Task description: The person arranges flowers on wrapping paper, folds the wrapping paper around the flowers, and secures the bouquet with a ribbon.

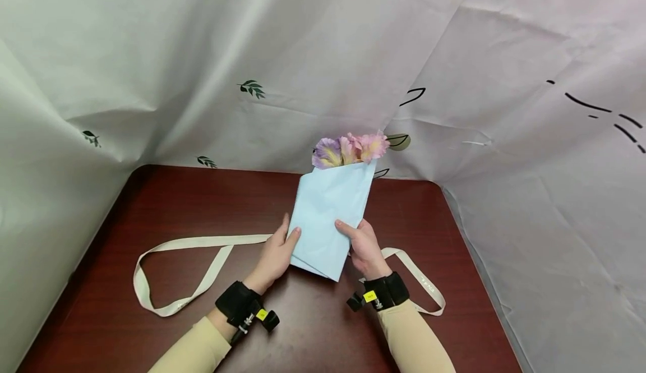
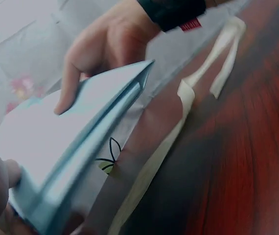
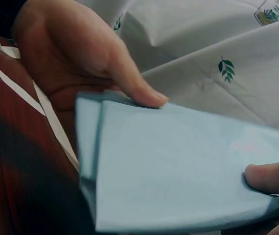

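Light blue wrapping paper (image 1: 328,205) is folded around flowers, whose pink and purple blooms (image 1: 353,148) stick out of its top; their stems are hidden inside. My left hand (image 1: 275,255) grips the paper's left edge, thumb on the front face. On the opposite edge my right hand (image 1: 365,248) holds it, its thumb also lying on the front and its other fingers behind. The wrapped bundle is tilted, top leaning right, above the table. In the left wrist view the folded layers of the paper (image 2: 76,132) show along its lower end.
A long cream ribbon (image 1: 174,244) lies looped on the dark red wooden table (image 1: 212,205), passing behind the bundle and reappearing at right. A pale curtain (image 1: 202,70) printed with leaves hangs behind the table and along both sides.
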Demonstrator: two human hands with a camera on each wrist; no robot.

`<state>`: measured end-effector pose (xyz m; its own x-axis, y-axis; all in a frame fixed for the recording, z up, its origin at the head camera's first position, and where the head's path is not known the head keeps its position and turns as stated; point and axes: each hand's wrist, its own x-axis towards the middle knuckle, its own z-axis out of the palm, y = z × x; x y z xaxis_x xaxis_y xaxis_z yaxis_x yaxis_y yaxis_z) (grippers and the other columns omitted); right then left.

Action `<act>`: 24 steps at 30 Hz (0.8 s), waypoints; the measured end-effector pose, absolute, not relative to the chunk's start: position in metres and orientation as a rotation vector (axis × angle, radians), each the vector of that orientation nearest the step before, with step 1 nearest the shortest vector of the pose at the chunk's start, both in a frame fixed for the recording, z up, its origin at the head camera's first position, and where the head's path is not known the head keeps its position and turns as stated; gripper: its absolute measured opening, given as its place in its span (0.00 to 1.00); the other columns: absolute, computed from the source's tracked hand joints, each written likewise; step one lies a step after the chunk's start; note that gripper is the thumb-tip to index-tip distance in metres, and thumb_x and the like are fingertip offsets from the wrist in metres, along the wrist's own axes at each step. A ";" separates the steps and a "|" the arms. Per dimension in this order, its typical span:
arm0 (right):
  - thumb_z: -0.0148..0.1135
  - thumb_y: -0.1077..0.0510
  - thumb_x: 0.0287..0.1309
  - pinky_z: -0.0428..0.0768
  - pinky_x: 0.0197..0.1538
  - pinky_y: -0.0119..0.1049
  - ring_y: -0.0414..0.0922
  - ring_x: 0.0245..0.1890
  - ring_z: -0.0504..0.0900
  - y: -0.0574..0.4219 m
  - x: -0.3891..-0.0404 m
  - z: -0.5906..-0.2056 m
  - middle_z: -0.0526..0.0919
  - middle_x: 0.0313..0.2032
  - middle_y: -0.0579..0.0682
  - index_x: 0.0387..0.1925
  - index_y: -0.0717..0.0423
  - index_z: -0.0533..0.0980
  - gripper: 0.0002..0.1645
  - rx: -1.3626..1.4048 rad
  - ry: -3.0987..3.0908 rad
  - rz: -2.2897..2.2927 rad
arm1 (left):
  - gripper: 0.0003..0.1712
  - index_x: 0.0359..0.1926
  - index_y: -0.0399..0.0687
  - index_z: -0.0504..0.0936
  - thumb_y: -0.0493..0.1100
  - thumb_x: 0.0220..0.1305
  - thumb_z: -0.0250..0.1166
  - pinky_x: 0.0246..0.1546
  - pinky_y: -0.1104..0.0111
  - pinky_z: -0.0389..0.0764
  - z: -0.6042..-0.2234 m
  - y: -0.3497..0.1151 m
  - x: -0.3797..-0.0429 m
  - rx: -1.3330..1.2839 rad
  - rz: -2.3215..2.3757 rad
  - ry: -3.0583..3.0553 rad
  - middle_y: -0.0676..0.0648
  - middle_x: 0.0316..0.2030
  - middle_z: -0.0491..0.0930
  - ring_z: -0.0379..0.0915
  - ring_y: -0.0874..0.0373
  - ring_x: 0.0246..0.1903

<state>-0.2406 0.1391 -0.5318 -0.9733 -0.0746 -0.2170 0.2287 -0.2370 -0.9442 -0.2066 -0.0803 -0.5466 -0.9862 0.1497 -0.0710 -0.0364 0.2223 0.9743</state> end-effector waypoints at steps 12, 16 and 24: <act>0.66 0.59 0.66 0.82 0.49 0.40 0.47 0.47 0.85 0.123 -0.233 -0.526 0.84 0.48 0.53 0.59 0.63 0.73 0.23 0.122 1.839 -2.317 | 0.43 0.79 0.34 0.38 0.42 0.78 0.54 0.74 0.45 0.45 -0.540 -0.055 -0.224 0.460 1.297 3.298 0.40 0.81 0.32 0.32 0.43 0.79; 0.66 0.60 0.66 0.83 0.49 0.39 0.46 0.47 0.86 0.122 -0.231 -0.524 0.85 0.48 0.52 0.58 0.62 0.74 0.22 0.102 1.819 -2.319 | 0.40 0.80 0.38 0.43 0.48 0.80 0.51 0.70 0.48 0.60 -0.535 -0.055 -0.225 0.363 1.485 3.112 0.41 0.80 0.42 0.46 0.46 0.77; 0.68 0.58 0.65 0.81 0.52 0.41 0.47 0.48 0.86 0.130 -0.227 -0.524 0.85 0.49 0.52 0.57 0.60 0.74 0.22 0.076 1.791 -2.291 | 0.34 0.76 0.46 0.63 0.56 0.77 0.54 0.67 0.58 0.69 -0.531 -0.070 -0.236 0.058 2.082 2.514 0.46 0.71 0.68 0.64 0.56 0.70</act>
